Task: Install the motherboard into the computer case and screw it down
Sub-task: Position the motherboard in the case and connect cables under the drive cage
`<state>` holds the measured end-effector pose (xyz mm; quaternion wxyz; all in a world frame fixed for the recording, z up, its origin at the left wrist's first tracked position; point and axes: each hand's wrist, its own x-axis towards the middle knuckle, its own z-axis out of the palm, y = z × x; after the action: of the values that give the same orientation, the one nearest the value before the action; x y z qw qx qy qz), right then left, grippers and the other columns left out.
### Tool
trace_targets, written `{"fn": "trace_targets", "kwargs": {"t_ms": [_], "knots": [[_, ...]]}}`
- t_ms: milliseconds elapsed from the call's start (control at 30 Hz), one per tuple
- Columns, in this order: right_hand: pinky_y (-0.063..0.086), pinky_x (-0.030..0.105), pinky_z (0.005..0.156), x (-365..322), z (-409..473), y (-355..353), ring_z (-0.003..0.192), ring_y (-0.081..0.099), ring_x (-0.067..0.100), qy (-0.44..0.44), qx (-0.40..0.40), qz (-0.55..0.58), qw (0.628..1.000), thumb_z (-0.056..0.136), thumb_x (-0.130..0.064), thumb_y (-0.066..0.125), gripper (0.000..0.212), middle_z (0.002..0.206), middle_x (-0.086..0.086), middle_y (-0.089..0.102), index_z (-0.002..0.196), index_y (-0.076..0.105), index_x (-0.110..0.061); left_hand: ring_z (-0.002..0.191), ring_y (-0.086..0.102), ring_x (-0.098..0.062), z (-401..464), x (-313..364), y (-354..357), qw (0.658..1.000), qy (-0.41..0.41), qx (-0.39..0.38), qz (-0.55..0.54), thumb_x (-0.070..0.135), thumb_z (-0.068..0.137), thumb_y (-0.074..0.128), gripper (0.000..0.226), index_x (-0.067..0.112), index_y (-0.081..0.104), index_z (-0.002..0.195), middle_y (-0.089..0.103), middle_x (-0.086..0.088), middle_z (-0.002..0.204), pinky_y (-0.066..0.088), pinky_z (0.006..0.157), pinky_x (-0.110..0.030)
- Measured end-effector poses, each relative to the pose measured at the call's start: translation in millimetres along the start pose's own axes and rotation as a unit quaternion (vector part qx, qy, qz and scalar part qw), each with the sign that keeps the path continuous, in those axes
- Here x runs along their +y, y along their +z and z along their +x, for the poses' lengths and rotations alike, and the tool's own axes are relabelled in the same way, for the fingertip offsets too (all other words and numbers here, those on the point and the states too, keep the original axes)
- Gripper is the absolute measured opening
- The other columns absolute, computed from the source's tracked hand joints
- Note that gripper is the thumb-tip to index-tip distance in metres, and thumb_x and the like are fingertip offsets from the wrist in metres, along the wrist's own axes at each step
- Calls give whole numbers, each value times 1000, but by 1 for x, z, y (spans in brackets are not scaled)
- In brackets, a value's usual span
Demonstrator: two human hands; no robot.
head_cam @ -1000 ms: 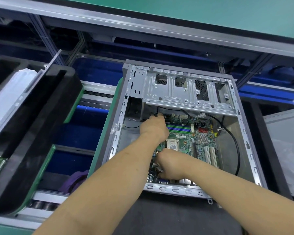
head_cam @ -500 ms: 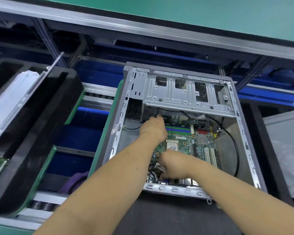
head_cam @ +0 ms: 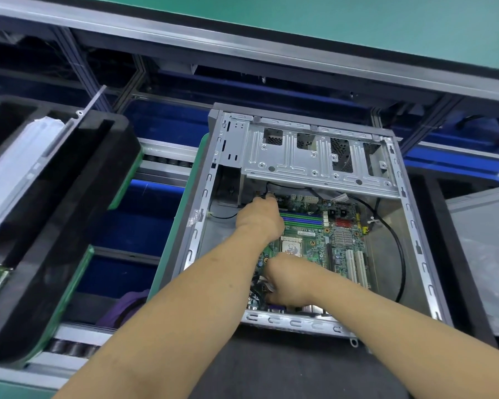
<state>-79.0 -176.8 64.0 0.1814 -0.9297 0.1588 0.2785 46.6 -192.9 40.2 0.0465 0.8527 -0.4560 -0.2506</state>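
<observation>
While motherboard sits in case; both hands grip its edges

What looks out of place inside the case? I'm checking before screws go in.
Nothing clearly damaged. A loose black cable loops over the bare floor of the grey metal computer case, right of the green motherboard; it could snag.

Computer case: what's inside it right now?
Inside the computer case: the motherboard, a black cable, and both hands, left hand at the board's far edge, right hand near. Hands hide the board's near-left corner.
</observation>
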Motion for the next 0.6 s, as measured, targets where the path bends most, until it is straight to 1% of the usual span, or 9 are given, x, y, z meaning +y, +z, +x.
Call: {"fn": "trace_targets", "kwargs": {"t_ms": [67, 133, 200, 300, 367, 400, 500, 567, 600], "knots": [[26, 26, 46, -2, 0, -1, 55, 38, 12, -17, -1, -20, 1000, 87, -15, 68, 28, 63, 2, 43, 68, 46, -14, 117, 57, -34, 1, 0, 1, 1000, 1, 0, 1, 21, 97, 51, 52, 9, 37, 145, 49, -16, 136, 45, 72, -37], [26, 27, 47, -3, 1, -2, 58, 41, 20, -29, -7, -41, 999, 88, -14, 66, 31, 65, 1, 41, 68, 43, -14, 118, 56, -34, 1, 0, 1, 1000, 1, -1, 2, 21, 97, 51, 53, 9, 36, 146, 48, -16, 138, 44, 72, -36], [31, 29, 52, -4, 2, -2, 68, 46, 27, -35, -16, -58, 998, 90, -13, 65, 32, 66, 3, 41, 68, 42, -12, 119, 55, -34, 1, 0, 2, 1000, 0, -2, 0, 21, 97, 51, 54, 9, 35, 147, 47, -16, 139, 43, 73, -36], [42, 33, 62, -8, 4, -3, 75, 50, 30, -34, -26, -69, 997, 89, -10, 64, 16, 77, 9, 48, 79, 52, -9, 120, 54, -35, 1, 0, 2, 1000, 3, -3, -8, 20, 97, 51, 55, 9, 33, 148, 46, -17, 140, 43, 74, -37], [39, 31, 57, -11, 4, -5, 74, 50, 30, -30, -34, -80, 996, 89, -8, 64, 8, 77, 8, 48, 86, 57, -8, 120, 54, -35, 1, 0, 2, 1000, 4, -3, -14, 19, 97, 51, 56, 8, 33, 148, 46, -18, 139, 43, 74, -37], [36, 30, 53, -11, 4, -6, 73, 50, 30, -28, -36, -83, 996, 88, -8, 64, 8, 74, 7, 47, 85, 57, -8, 120, 54, -35, 1, 0, 2, 1000, 4, -3, -16, 19, 97, 51, 56, 8, 33, 148, 46, -18, 139, 44, 74, -37], [29, 27, 48, -9, 4, -4, 66, 48, 29, -26, -26, -74, 997, 88, -11, 66, 26, 66, 2, 40, 72, 46, -11, 120, 55, -35, 1, 0, 2, 1000, 5, -1, -19, 20, 96, 52, 55, 9, 34, 147, 47, -17, 138, 45, 76, -38], [26, 26, 48, -4, 4, -4, 58, 43, 21, -22, -24, -50, 998, 88, -18, 70, 36, 65, 0, 40, 66, 41, -14, 119, 55, -35, 1, -1, 2, 1000, 6, 1, -22, 19, 96, 52, 54, 9, 35, 146, 48, -17, 138, 45, 77, -38], [27, 26, 48, 0, 2, -5, 57, 42, 18, -13, -28, -24, 999, 87, -24, 74, 38, 64, 0, 42, 67, 43, -14, 119, 55, -35, 1, -1, 2, 1000, 6, 1, -22, 20, 96, 52, 54, 9, 36, 146, 48, -17, 137, 45, 76, -38]]}}
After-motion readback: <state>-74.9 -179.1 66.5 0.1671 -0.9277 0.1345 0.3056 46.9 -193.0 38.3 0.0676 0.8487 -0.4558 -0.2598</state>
